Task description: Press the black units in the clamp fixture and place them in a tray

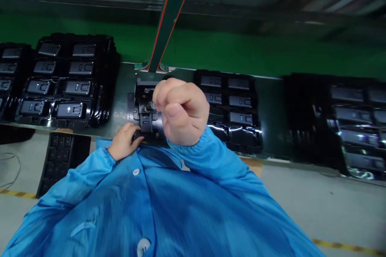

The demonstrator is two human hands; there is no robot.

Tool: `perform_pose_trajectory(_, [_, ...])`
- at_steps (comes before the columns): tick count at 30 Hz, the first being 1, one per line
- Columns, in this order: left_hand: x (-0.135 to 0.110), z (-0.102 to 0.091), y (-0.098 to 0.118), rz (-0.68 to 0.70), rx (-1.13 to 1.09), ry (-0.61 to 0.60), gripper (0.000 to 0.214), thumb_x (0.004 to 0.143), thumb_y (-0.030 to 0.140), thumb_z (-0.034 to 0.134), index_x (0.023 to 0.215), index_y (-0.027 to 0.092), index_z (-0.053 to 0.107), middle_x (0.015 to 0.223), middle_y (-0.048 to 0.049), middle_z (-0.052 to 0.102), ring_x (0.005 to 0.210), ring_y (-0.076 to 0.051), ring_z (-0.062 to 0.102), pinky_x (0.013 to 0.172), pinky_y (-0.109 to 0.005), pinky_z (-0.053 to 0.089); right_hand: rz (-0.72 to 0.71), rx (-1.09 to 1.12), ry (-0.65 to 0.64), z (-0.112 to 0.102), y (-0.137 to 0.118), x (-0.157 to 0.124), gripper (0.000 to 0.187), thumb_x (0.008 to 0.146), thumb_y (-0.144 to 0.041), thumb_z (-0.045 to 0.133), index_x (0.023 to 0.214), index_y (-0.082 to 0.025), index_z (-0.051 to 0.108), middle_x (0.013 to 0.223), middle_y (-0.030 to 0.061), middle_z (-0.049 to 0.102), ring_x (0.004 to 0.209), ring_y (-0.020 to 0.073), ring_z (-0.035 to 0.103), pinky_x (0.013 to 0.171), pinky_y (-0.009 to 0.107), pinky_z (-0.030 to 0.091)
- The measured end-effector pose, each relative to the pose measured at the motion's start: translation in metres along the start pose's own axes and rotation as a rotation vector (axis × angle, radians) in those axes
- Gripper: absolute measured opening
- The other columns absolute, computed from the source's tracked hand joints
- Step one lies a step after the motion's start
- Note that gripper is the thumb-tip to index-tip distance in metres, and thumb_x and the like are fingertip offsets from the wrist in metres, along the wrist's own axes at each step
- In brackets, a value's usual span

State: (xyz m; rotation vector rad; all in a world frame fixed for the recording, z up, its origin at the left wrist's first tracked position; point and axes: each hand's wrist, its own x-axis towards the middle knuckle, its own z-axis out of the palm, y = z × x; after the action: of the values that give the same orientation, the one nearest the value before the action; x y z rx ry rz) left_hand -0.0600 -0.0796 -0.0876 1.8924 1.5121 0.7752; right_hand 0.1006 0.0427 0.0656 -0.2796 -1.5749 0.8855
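A: Black fixture point(141, 98): which step?
B: Apparently working it, grey unit point(146, 123) seated inside. Right hand point(183, 110): fingers curled tight, contents hidden. Left hand point(124, 141): fingers parted, apparently empty, alongside.
A: Next move?
B: Probably wants left fingers clear.

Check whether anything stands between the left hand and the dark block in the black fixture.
Nothing visible does: the left hand is at the left edge of the fixture, close to the dark block.
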Motion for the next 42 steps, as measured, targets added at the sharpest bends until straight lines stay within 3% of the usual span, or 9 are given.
perform_pose_trajectory(7, [-0.001,0.007,-0.016,0.015,-0.023,0.036,0.029,0.099,0.038,0.076,0.123,0.023,0.067,0.118,-0.0111,0.068,0.109,-0.029,0.068,0.097,-0.047,0.058,-0.008,-0.038,-0.024,-0.003,0.002,-0.003,0.039,0.108,-0.056,0.053,0.083,-0.026,0.052,0.073,-0.0011,0.045,0.066,0.0173,0.053,0.065,0.035,0.05])
perform_pose_trajectory(15, [-0.002,0.009,-0.017,0.012,-0.03,0.036,0.029,0.099,0.037,0.076,0.123,0.023,0.068,0.116,-0.0108,0.068,0.108,-0.028,0.068,0.097,-0.046,0.058,0.057,-0.003,-0.038,-0.003,0.002,-0.002,0.042,0.105,-0.06,0.057,0.081,-0.026,0.051,0.073,-0.0009,0.044,0.066,0.0175,0.051,0.063,0.036,0.049])
perform_pose_trajectory(21, [-0.001,0.01,-0.019,0.02,-0.023,0.041,0.028,0.098,0.037,0.077,0.12,0.024,0.068,0.115,-0.0106,0.068,0.106,-0.028,0.068,0.095,-0.046,0.059,-0.015,-0.002,0.019,0.002,0.0,-0.001,0.036,0.105,-0.051,0.06,0.08,-0.026,0.049,0.069,-0.0022,0.043,0.062,0.017,0.051,0.06,0.035,0.046])
perform_pose_trajectory(29, [-0.002,0.012,-0.018,0.036,-0.017,0.078,0.026,0.099,0.037,0.074,0.119,0.022,0.068,0.114,-0.011,0.068,0.105,-0.028,0.068,0.094,-0.045,0.059,0.048,0.023,0.013,0.003,-0.003,0.002,0.043,0.104,-0.052,0.066,0.078,-0.024,0.048,0.068,-0.004,0.044,0.061,0.013,0.05,0.059,0.031,0.045])
perform_pose_trajectory(32, [-0.002,0.012,-0.019,0.034,-0.023,0.079,0.026,0.099,0.037,0.074,0.119,0.023,0.068,0.113,-0.0105,0.068,0.105,-0.028,0.068,0.094,-0.045,0.059,0.166,0.064,0.027,0.002,-0.01,0.017,0.044,0.105,-0.052,0.066,0.079,-0.023,0.047,0.067,-0.0061,0.044,0.058,0.0095,0.049,0.057,0.026,0.045])
perform_pose_trajectory(37, [-0.001,0.011,-0.02,0.033,-0.004,0.077,0.026,0.098,0.036,0.075,0.119,0.022,0.068,0.114,-0.0111,0.068,0.107,-0.029,0.068,0.096,-0.046,0.059,0.541,0.293,-0.043,-0.007,-0.017,0.049,0.043,0.114,-0.05,0.046,0.082,-0.021,0.049,0.063,-0.0086,0.044,0.052,0.0062,0.048,0.053,0.021,0.042])
perform_pose_trajectory(39, [-0.001,0.01,-0.02,0.04,-0.005,0.078,0.026,0.099,0.036,0.075,0.118,0.021,0.068,0.113,-0.0113,0.067,0.107,-0.029,0.068,0.096,-0.045,0.058,0.558,0.28,-0.069,-0.009,-0.016,0.052,0.045,0.115,-0.05,0.04,0.083,-0.02,0.049,0.063,-0.0092,0.041,0.05,0.005,0.046,0.054,0.02,0.041])
perform_pose_trajectory(42, [-0.001,0.009,-0.019,0.047,-0.012,0.074,0.025,0.099,0.036,0.074,0.118,0.02,0.068,0.113,-0.011,0.067,0.106,-0.028,0.067,0.096,-0.044,0.058,0.426,0.188,-0.061,-0.008,-0.015,0.04,0.046,0.115,-0.052,0.042,0.082,-0.021,0.05,0.064,-0.0086,0.038,0.05,0.0052,0.043,0.055,0.021,0.039])
